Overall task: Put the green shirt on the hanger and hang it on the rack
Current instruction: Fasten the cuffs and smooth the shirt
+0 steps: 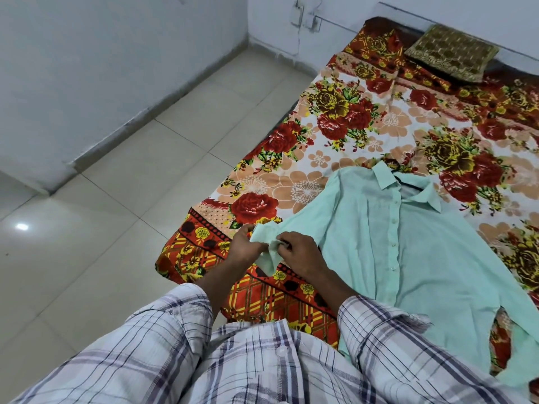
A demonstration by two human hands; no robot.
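I stand in a bedroom at home: a low bed (262, 298) spread with a red, orange and yellow floral sheet (344, 118), a brown patterned pillow (452, 52), pale glossy floor tiles (131, 199), plain white painted walls (102, 53).

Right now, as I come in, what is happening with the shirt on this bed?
A person in a checked shirt stands at the bed. The green shirt lies flat and buttoned on the flowered sheet. The left hand and the right hand both pinch the cuff of one sleeve near the bed's edge. A dark strip shows inside the collar; it may be the hanger. No rack is in view.
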